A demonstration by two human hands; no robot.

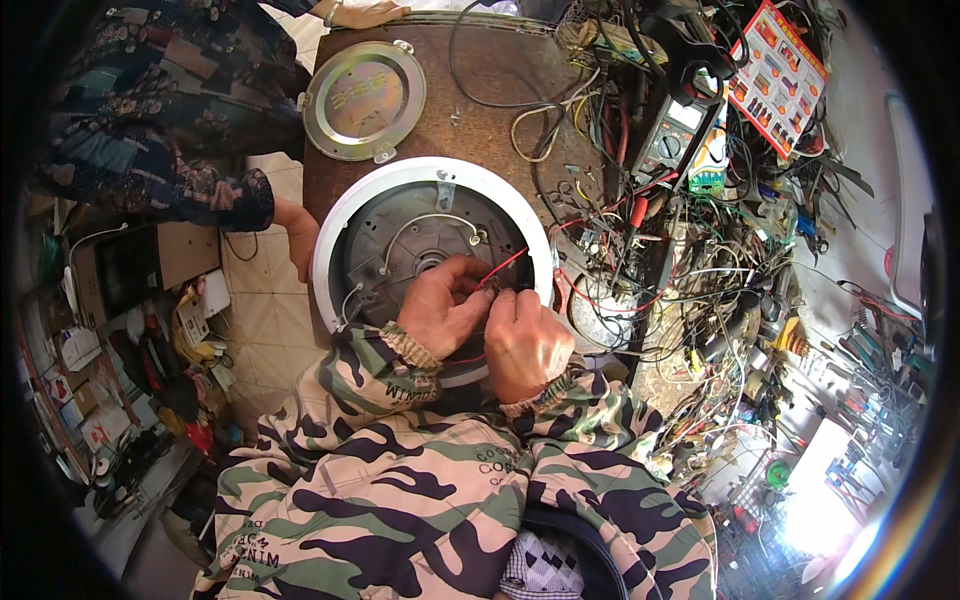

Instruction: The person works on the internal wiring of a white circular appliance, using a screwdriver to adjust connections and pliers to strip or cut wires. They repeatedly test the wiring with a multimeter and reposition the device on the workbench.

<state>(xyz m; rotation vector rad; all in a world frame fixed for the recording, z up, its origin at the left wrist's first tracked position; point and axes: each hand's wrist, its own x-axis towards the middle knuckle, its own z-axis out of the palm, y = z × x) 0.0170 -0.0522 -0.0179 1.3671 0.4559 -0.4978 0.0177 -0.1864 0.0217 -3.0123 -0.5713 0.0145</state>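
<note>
In front of me stands a round appliance body [335, 215] with a white rim and a dark metal inside, tilted toward me. Both my hands reach in over its lower right part, fingertips almost meeting. My left hand [440, 305] is closed, pinching near a thin red wire [508, 263] that runs up to the right edge of the drum. My right hand [530, 340] is closed beside it, fingertips pinched together; whatever sits between them is hidden. A white-sleeved wire [400, 240] curves across the inside above my hands.
A round metal plate with lugs [365, 100] lies on the brown table [490, 120]. Tangled wires [690, 280], a multimeter [672, 140] and a colourful printed sheet [780, 75] crowd the right. Another person's hand [298, 235] is beside the left rim.
</note>
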